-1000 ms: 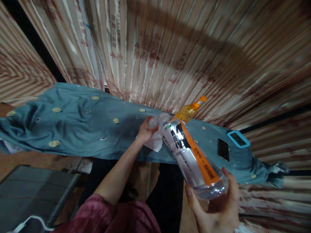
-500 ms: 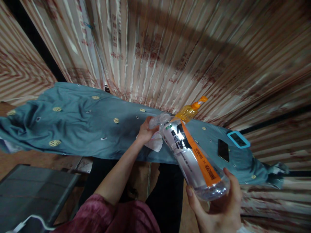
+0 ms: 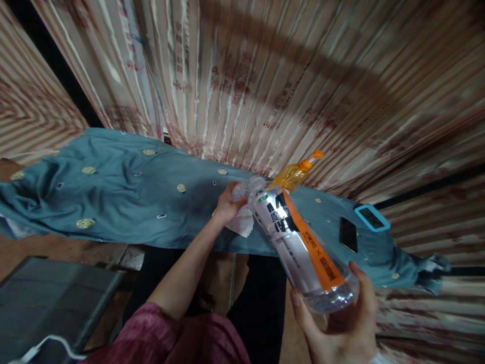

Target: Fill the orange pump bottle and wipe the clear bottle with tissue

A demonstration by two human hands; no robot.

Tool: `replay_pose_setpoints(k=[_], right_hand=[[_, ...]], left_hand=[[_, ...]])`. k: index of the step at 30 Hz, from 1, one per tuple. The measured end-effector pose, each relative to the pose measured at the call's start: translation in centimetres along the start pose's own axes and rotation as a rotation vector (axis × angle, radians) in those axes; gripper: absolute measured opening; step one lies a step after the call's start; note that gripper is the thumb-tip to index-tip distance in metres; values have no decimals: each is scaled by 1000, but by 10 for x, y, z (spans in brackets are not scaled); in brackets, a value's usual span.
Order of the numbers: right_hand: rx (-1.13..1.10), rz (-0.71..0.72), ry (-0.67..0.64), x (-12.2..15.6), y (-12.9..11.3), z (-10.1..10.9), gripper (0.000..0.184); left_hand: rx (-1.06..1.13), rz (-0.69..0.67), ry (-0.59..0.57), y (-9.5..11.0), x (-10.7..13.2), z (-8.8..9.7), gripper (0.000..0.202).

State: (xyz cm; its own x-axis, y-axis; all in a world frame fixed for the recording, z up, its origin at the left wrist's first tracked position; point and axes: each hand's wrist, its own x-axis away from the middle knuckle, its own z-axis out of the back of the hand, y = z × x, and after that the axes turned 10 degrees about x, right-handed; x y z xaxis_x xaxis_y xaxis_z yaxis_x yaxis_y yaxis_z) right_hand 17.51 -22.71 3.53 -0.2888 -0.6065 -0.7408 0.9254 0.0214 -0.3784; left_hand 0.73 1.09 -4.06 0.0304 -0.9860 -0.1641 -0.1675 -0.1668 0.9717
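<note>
My right hand (image 3: 341,323) is wrapped around the base of a large clear plastic bottle (image 3: 291,242) with a silver and orange label. The bottle is tilted, its neck end lower down toward the table and pointing at my left hand (image 3: 226,205). A small clear plastic bottle (image 3: 241,190) is held in my left hand, close against the big bottle's neck. Whether liquid passes between the two cannot be made out. Beneath my left hand lies a white paper tissue (image 3: 241,223). Just behind the necks is an amber bottle with an orange pump top (image 3: 293,174).
A teal patterned cloth (image 3: 125,192) covers the narrow table. To the right lie a dark phone (image 3: 348,234) and a blue-framed device (image 3: 372,218). Pleated curtains (image 3: 242,86) hang behind. A dark grey surface with a white cable (image 3: 53,339) is at lower left.
</note>
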Motion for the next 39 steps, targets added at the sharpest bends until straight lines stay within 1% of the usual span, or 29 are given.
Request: replay_pose_setpoints(k=[7, 14, 20, 26, 35, 39], right_hand=[[0, 48, 16, -2, 3, -1, 103], [12, 26, 4, -1, -1, 1, 104], [10, -6, -7, 0, -2, 1, 103], [22, 42, 5, 0, 3, 1, 104], [24, 36, 16, -3, -1, 0, 103], [33, 35, 4, -3, 0, 1, 104]], left_hand=[[10, -2, 0, 1, 0, 0, 42], [40, 7, 3, -2, 0, 0, 44], [6, 7, 9, 0, 0, 0, 42], [9, 3, -8, 0, 0, 1, 43], [36, -4, 0, 0, 1, 0, 45], [27, -8, -3, -2, 0, 0, 43]])
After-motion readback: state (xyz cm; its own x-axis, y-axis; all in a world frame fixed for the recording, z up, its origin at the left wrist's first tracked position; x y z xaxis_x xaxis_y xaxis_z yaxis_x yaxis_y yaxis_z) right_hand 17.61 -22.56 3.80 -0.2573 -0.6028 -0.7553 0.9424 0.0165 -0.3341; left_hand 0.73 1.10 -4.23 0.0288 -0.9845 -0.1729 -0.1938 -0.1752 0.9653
